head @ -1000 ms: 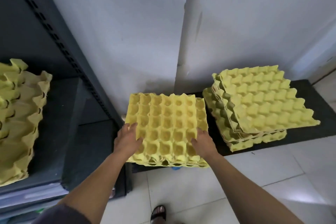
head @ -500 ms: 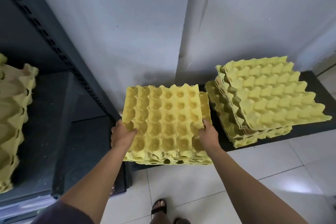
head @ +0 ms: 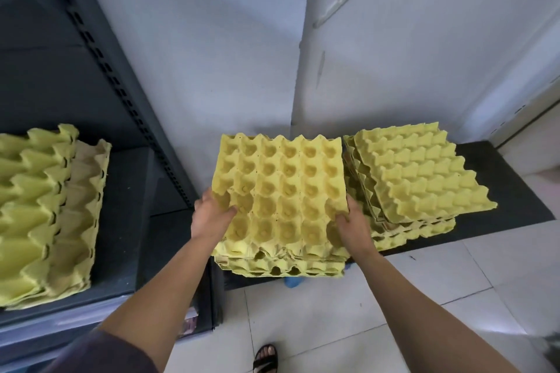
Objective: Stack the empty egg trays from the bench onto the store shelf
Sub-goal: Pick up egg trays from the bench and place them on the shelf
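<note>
On the left stands the dark store shelf, with a pile of yellow shelf trays on it and bare room to their right. Next to it, low by the white wall, sits the black bench. A messy pile of trays lies on its right part.

A moment ago both hands were only settling on the pile at the left end. Now the top bunch is coming up off the bottom trays, and a small gap shows at the near edge. The left hand curls over the bunch's left edge and grips it. The right hand grips the right edge the same way. So the lift has begun, I think, and the carry comes next.

The slanted shelf post stands between the bunch and the shelf, so the trays must go round it. The messy pile is just beside the bunch and could catch its edge.
</note>
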Demonstrator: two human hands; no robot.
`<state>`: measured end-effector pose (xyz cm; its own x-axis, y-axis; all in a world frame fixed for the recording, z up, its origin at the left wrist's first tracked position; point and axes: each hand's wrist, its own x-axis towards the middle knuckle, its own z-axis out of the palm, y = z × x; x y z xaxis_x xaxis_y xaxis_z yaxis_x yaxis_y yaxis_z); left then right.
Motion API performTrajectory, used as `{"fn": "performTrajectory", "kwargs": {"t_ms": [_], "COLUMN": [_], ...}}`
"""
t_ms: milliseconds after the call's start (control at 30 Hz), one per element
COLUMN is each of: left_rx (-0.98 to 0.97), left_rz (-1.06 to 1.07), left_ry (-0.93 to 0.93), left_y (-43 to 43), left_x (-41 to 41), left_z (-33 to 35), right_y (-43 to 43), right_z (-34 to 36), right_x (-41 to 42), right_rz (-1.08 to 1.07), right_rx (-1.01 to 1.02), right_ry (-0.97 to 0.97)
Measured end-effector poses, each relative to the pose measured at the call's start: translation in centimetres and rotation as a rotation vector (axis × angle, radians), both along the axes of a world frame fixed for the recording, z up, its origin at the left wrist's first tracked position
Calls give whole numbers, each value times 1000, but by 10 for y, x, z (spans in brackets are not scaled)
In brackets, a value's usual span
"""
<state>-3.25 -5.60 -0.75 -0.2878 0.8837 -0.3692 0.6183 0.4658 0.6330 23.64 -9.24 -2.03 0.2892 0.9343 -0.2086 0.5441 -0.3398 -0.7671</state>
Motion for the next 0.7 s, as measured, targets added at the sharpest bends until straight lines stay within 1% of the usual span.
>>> {"fn": "performTrajectory", "kwargs": {"t_ms": [133,333,433,500,567,633,700], "left_rx": [50,168,247,256,277,359,451], "left_rz": [-15,6,-49,-91,-107,-151,-267], "left_ry": [6,-14,9,98,273,434,530], "left_y": [-23,-87,-130,-155,-181,-205,-228], "left_x": [0,-2,-8,-15,-25,-37,-53], "left_z": [26,70,95,110,127,142,153], "right_y": [-20,-72,-102,-115,-126,-132,-136], "right_z": [27,61,81,92,105,114,123], "right_x": [1,0,-5,-11,-23,-38,-58], "right_rz": [-47,-76,-60,-46,-18,5,23], "right_rx": [106,159,195,220,232,238,240], "right_ry": [14,124,171,187,206,240,268]}}
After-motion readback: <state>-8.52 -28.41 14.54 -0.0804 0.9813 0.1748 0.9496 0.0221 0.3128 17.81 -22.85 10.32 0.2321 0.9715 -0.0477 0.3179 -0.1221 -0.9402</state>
